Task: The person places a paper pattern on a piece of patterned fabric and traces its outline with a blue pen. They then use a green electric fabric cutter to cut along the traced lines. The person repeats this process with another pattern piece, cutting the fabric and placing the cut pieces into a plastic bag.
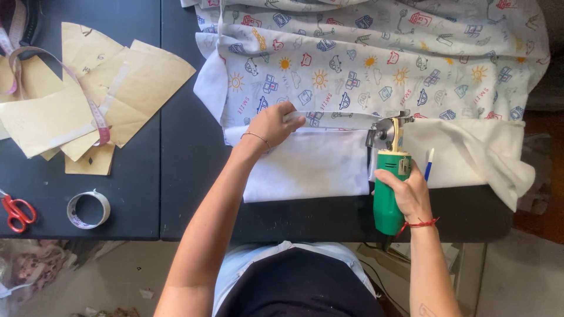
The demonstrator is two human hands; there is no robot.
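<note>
Right hand: grip closed round green electric cutter, blade at edge of printed fabric on desk. Left hand presses cloth flat, fingers spread. Cut apparently just begun; most fabric uncut.

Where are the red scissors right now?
The red scissors lie at the far left edge of the dark table, beside the roll of tape.
</note>
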